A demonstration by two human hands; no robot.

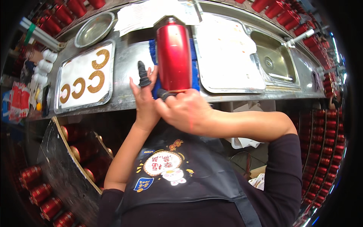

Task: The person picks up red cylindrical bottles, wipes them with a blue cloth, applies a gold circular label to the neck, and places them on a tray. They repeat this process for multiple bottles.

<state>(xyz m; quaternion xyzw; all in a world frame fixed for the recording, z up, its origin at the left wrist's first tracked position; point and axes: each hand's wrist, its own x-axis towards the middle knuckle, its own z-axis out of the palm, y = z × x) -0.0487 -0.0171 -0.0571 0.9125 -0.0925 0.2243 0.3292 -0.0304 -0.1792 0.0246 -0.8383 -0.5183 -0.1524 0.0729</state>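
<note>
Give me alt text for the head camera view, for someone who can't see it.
A person's right hand is at the base of a red bottle lying on blue cloth, with the left hand beside it. A tray at left holds four gold C-shaped pieces.

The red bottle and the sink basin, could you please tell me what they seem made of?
Red bottle: glossy, perhaps coated glass or metal; a bright sheen runs along its smooth side. Sink basin: probably steel, satin finish, judging by soft reflections.
</note>
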